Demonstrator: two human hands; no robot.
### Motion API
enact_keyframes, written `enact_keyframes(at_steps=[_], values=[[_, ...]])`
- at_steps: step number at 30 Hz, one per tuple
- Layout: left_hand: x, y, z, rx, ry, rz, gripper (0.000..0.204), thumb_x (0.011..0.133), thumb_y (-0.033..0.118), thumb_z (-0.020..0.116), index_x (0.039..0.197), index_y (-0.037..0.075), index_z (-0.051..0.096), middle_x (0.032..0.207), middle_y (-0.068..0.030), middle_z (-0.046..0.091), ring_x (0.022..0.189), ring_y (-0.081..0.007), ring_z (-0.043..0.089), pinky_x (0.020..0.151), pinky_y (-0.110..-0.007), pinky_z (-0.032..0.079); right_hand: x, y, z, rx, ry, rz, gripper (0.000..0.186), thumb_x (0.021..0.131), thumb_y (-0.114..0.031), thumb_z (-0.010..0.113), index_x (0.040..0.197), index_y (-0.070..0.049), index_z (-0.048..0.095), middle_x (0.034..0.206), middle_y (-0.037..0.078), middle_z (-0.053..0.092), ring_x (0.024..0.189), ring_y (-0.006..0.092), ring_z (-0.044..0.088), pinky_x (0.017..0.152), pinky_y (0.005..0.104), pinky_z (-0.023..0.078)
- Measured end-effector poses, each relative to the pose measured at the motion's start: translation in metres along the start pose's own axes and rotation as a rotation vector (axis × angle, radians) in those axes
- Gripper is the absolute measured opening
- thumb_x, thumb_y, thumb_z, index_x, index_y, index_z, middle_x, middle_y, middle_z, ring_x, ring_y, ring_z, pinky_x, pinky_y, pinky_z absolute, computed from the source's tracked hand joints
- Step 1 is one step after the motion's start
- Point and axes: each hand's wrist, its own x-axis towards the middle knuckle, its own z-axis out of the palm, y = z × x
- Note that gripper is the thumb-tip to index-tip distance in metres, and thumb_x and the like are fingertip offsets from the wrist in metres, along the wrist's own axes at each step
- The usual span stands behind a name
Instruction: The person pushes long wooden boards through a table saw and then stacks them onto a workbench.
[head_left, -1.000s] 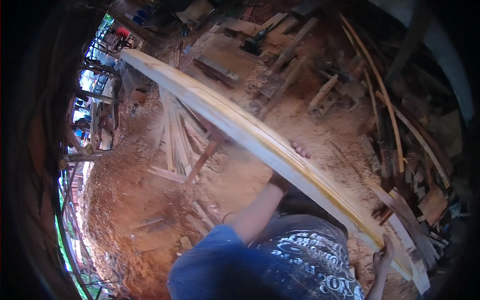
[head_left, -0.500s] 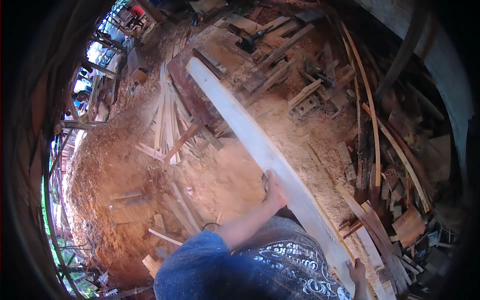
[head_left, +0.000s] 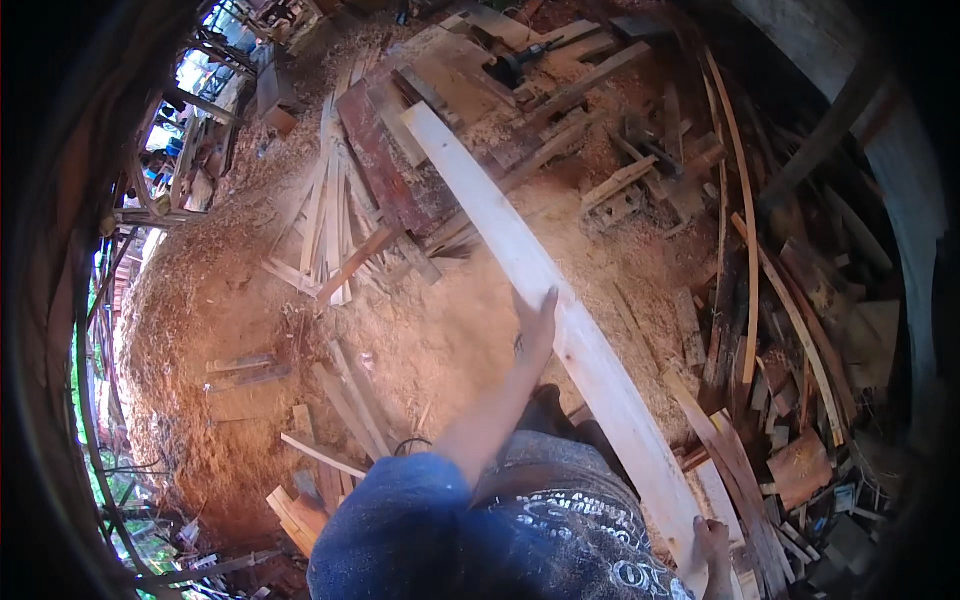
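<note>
Gripping plank (head_left: 605,380) | hands (head_left: 540,315) (head_left: 712,542) on opposite edges | sawdust floor (head_left: 440,335) between plank and strips (head_left: 333,215)

My shirt (head_left: 505,480) is dark, greyish black across the front, with pale specks sprinkled over the cloth. White lettering (head_left: 580,512), partly in a looping script, runs over the chest in several rows and reads upside down from up here. My left sleeve (head_left: 390,510) is blue, short and loose, ending around the elbow in a soft, rounded edge. Below it my forearm (head_left: 488,408) is bare, and so are my left hand (head_left: 538,325) and right hand (head_left: 712,542). Past the hem, my dark legwear (head_left: 545,412) is too shaded to make out its cut.
</note>
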Motion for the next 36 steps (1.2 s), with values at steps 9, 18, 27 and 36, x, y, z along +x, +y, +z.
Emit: enact_keyframes(at_steps=[9, 18, 27, 36], values=[[0.064, 0.029, 0.026, 0.179, 0.094, 0.201, 0.097, 0.091, 0.028, 0.070, 0.152, -0.012, 0.005, 0.155, -0.0353, 0.021, 0.143, -0.0426, 0.032, 0.117, -0.043, 0.029, 0.039, -0.039, -0.022, 0.008, 0.007, -0.024, 0.061, 0.087, -0.051, 0.060, 0.082, 0.009, 0.068, 0.067, 0.021, 0.065, 0.067, 0.0256, 0.063, 0.065, 0.0449, 0.047], [0.072, 0.023, 0.028, 0.209, 0.081, 0.143, 0.097, 0.092, 0.028, 0.070, 0.152, -0.011, 0.005, 0.157, -0.0346, 0.019, 0.144, -0.0418, 0.029, 0.119, -0.041, 0.027, 0.034, -0.086, -0.047, -0.063, -0.062, 0.088, 0.057, 0.087, -0.049, 0.059, 0.074, 0.007, 0.063, 0.063, 0.022, 0.059, 0.063, 0.0281, 0.058, 0.062, 0.0465, 0.043], [0.116, 0.028, 0.017, 0.161, 0.068, 0.166, 0.094, 0.094, 0.029, 0.068, 0.152, -0.012, 0.006, 0.158, -0.0324, 0.017, 0.147, -0.0394, 0.024, 0.121, -0.040, 0.022, 0.046, -0.131, -0.044, -0.128, -0.057, 0.027, 0.064, 0.086, -0.054, 0.056, 0.073, 0.008, 0.059, 0.063, 0.028, 0.055, 0.062, 0.0335, 0.056, 0.062, 0.0486, 0.041], [0.184, 0.025, 0.006, 0.235, 0.055, 0.151, 0.101, 0.095, 0.037, 0.066, 0.153, -0.011, -0.002, 0.161, -0.0303, 0.010, 0.150, -0.0374, 0.019, 0.123, -0.040, 0.018, 0.071, -0.198, -0.032, -0.140, -0.063, 0.028, 0.062, 0.087, -0.053, 0.056, 0.084, 0.009, 0.066, 0.078, 0.034, 0.064, 0.078, 0.0441, 0.066, 0.070, 0.0503, 0.047]])
